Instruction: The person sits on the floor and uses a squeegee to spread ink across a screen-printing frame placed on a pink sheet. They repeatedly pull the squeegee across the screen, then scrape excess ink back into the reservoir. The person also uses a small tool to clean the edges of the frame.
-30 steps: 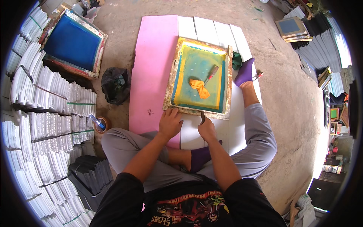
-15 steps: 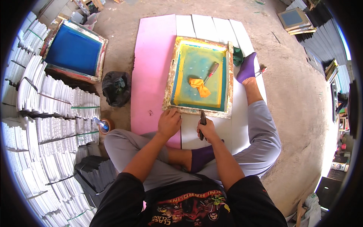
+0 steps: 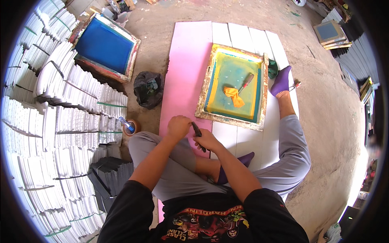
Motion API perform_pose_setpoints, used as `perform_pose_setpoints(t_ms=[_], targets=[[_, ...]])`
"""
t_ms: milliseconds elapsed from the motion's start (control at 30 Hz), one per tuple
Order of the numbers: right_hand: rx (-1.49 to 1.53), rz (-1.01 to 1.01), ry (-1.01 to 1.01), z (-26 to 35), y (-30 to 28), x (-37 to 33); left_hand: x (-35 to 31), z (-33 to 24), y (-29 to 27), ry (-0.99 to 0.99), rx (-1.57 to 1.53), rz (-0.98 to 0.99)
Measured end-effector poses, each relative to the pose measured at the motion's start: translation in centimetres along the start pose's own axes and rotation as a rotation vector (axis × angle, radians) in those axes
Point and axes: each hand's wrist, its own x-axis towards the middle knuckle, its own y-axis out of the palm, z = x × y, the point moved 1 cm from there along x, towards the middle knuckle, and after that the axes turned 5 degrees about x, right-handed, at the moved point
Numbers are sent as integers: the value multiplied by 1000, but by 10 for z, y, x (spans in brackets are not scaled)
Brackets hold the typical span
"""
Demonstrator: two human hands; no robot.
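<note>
My right hand (image 3: 207,141) is wrapped around a dark pair of pliers (image 3: 197,130), its jaws pointing up and left. Close by, my left hand (image 3: 179,124) is closed with its fingers curled at the plier tip. Whatever it may pinch is too small to make out. Both hands are over the pink board (image 3: 184,81). Beyond them, to the right, a wooden screen-printing frame (image 3: 231,120) with yellow and teal mesh lies flat. On its mesh rest a screwdriver (image 3: 248,80) and a crumpled yellow-orange cloth (image 3: 234,97).
White panels (image 3: 243,141) lie beside the pink board. Bundled white sheets (image 3: 77,121) stack up along the left, near a blue-meshed frame (image 3: 106,43), a black plastic bag (image 3: 148,90) and a tape roll (image 3: 130,127). A dark green cloth (image 3: 273,69) sits by my right foot.
Both hands have left the frame's near edge, and the pliers have moved left to the left hand's fingers. The view has shifted, so the surroundings sit further right.
</note>
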Motion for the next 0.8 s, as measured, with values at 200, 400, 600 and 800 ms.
perform_pose_setpoints(t_ms=[200,400,600,800], targets=[[11,15,100,-7,-1,2,-4,16,-9,-380,4,195],[-392,-167,173,-12,-86,-45,4,11,-13,-468,123,313],[-649,-112,409,36,-150,-62,12,-10,2,-201,8,26],[-765,-28,514,60,-168,-53,10,-26,17,9,102,-69]])
